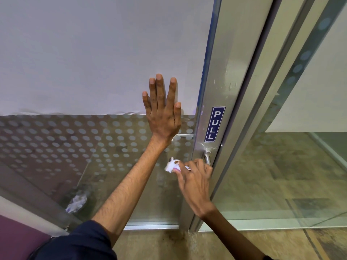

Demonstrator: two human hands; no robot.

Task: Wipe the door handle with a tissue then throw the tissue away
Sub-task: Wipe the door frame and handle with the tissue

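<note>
Head view: the right hand (195, 177) has its grip closed on a crumpled white tissue (171, 166), pressing it against the metal door handle (206, 158), low on the door's aluminium frame (221, 91). A brown smudge shows on the tissue's top. Just above the handle, a blue PULL sticker (215, 124) runs down the frame. Left hand (162, 113) is flat and wide open, fingers spread, palm against the glass door (93, 53) beside the frame. Through the dotted lower glass, a crumpled wrapper (77, 202) lies on the floor (159, 244).
</note>
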